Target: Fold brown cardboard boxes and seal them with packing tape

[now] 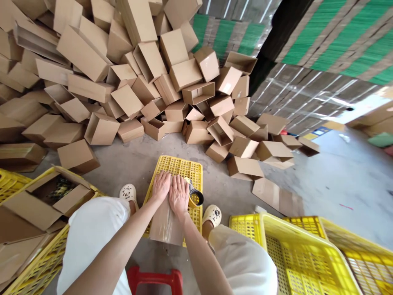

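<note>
Between my knees, a closed cardboard box (167,225) lies on an upturned yellow plastic crate (181,164), with shiny clear tape along its near part. My left hand (161,185) presses flat on the far part of the box, fingers stretched forward. Beside it, my right hand (179,194) also lies flat on the box top, fingers extended. A tape dispenser (194,194) with a black round end and yellow parts rests on the crate, just right of my right hand; part of it is hidden by that hand.
A big heap of cardboard boxes (129,100) fills the floor ahead. Yellow crates (264,229) stand at my right. On my left, another yellow crate (46,262) holds an open box (33,205) with dark and yellow items. A red stool (155,278) is below me. Strapped cardboard stacks (322,49) rise behind.
</note>
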Action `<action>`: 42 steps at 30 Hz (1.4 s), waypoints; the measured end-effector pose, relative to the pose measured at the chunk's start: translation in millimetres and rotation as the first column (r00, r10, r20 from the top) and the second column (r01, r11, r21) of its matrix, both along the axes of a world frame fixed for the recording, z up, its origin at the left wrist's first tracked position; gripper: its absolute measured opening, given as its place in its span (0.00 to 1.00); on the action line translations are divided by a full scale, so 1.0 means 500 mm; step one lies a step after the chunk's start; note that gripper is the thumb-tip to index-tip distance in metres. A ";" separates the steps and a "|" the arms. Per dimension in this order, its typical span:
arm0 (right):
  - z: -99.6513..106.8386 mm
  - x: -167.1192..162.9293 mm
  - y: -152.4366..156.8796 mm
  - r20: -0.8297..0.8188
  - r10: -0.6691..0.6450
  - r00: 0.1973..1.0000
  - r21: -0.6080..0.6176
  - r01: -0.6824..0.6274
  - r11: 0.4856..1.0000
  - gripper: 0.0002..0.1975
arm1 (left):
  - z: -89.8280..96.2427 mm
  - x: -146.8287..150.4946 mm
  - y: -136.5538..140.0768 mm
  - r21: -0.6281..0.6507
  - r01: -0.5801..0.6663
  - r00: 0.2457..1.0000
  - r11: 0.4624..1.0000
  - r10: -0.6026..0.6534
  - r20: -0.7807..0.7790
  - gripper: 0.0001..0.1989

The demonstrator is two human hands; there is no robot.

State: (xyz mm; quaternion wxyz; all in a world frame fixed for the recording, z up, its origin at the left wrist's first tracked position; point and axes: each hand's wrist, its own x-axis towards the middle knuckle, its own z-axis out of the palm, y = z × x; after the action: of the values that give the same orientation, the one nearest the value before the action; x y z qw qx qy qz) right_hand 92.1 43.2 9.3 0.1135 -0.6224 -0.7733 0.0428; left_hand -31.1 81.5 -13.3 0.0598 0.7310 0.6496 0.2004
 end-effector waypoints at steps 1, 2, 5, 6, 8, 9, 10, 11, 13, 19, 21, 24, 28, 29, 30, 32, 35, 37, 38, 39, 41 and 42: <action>-0.003 0.003 -0.021 0.001 0.010 1.000 -0.005 -0.010 1.000 0.29 | -0.001 -0.001 -0.008 0.002 -0.001 1.000 1.000 0.001 0.009 0.24; -0.006 0.005 -0.039 -0.005 0.019 1.000 -0.009 -0.019 1.000 0.30 | -0.003 -0.002 -0.018 0.002 0.000 1.000 1.000 0.000 0.016 0.25; -0.006 0.007 -0.073 -0.026 0.011 1.000 -0.021 -0.012 1.000 0.30 | -0.003 -0.007 -0.056 0.000 0.023 0.999 1.000 -0.023 0.024 0.29; -0.002 0.006 -0.077 -0.029 0.004 1.000 -0.028 -0.005 1.000 0.30 | -0.002 -0.010 -0.072 -0.001 0.037 0.999 0.999 -0.037 0.022 0.30; 0.009 0.003 -0.078 -0.027 0.003 1.000 -0.039 -0.004 0.999 0.29 | 0.002 -0.018 -0.109 -0.001 0.068 0.998 0.998 -0.068 0.012 0.31; 0.016 0.003 -0.078 -0.024 0.010 1.000 -0.041 -0.011 0.999 0.29 | 0.003 -0.023 -0.130 -0.001 0.083 0.997 0.997 -0.083 0.005 0.30; 0.022 0.003 -0.080 -0.021 0.023 1.000 -0.039 -0.024 0.999 0.29 | 0.003 -0.029 -0.151 -0.001 0.101 0.995 0.995 -0.101 -0.003 0.30; 0.027 0.004 -0.084 -0.016 0.037 0.999 -0.035 -0.038 0.999 0.28 | 0.003 -0.034 -0.173 0.000 0.119 0.993 0.993 -0.119 -0.011 0.29; 0.032 0.009 -0.103 -0.005 0.066 0.998 -0.024 -0.066 0.998 0.28 | -0.002 -0.043 -0.217 0.003 0.164 0.986 0.987 -0.163 -0.030 0.29; 0.013 0.024 -0.219 0.017 0.131 0.991 0.007 -0.131 0.991 0.27 | -0.014 -0.053 -0.327 -0.015 0.247 0.968 0.969 -0.248 -0.045 0.31; 0.004 0.030 -0.261 0.009 0.150 0.989 0.029 -0.150 0.988 0.27 | -0.012 -0.056 -0.360 -0.025 0.280 0.959 0.960 -0.280 -0.036 0.30; -0.006 0.047 -0.320 -0.017 0.186 0.982 0.071 -0.184 0.980 0.28 | -0.008 -0.066 -0.408 -0.007 0.325 0.946 0.946 -0.325 -0.013 0.30; -0.017 0.082 -0.373 -0.065 0.265 0.962 0.091 -0.259 0.962 0.31 | -0.009 -0.079 -0.445 0.041 0.381 0.924 0.924 -0.382 0.022 0.31; -0.019 0.091 -0.380 -0.081 0.289 0.954 0.092 -0.282 0.955 0.31 | -0.010 -0.082 -0.447 0.051 0.392 0.919 0.919 -0.394 0.028 0.32; -0.021 0.097 -0.384 -0.101 0.311 0.945 0.091 -0.303 0.949 0.30 | -0.012 -0.083 -0.445 0.060 0.400 0.915 0.914 -0.403 0.033 0.32; -0.023 0.107 -0.384 -0.146 0.338 0.930 0.081 -0.329 0.941 0.29 | -0.014 -0.087 -0.437 0.070 0.417 0.907 0.906 -0.420 0.039 0.31; -0.024 0.114 -0.373 -0.206 0.342 0.917 0.050 -0.339 0.939 0.29 | -0.014 -0.096 -0.420 0.046 0.456 0.887 0.889 -0.458 0.062 0.29; -0.022 0.119 -0.362 -0.239 0.347 0.907 0.037 -0.349 0.937 0.28 | -0.009 -0.105 -0.409 0.006 0.492 0.867 0.871 -0.490 0.096 0.30; -0.020 0.122 -0.356 -0.254 0.357 0.899 0.036 -0.360 0.932 0.28 | -0.004 -0.109 -0.405 -0.016 0.510 0.856 0.860 -0.505 0.112 0.31; -0.017 0.127 -0.351 -0.270 0.372 0.888 0.035 -0.377 0.925 0.28 | 0.000 -0.114 -0.401 -0.036 0.526 0.846 0.850 -0.518 0.125 0.32; -0.012 0.138 -0.345 -0.299 0.413 0.861 0.029 -0.424 0.905 0.28 | 0.007 -0.122 -0.399 -0.062 0.544 0.835 0.837 -0.532 0.142 0.35; -0.011 0.144 -0.345 -0.311 0.423 0.851 0.026 -0.437 0.899 0.27 | 0.008 -0.126 -0.401 -0.065 0.545 0.834 0.836 -0.532 0.145 0.36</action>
State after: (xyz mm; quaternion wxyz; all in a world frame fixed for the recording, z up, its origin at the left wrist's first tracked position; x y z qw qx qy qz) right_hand 163.9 -129.4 3.6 0.2063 -0.4217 -0.8641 0.1816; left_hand -94.1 -118.8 -9.5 0.1909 0.8666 0.4221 0.1855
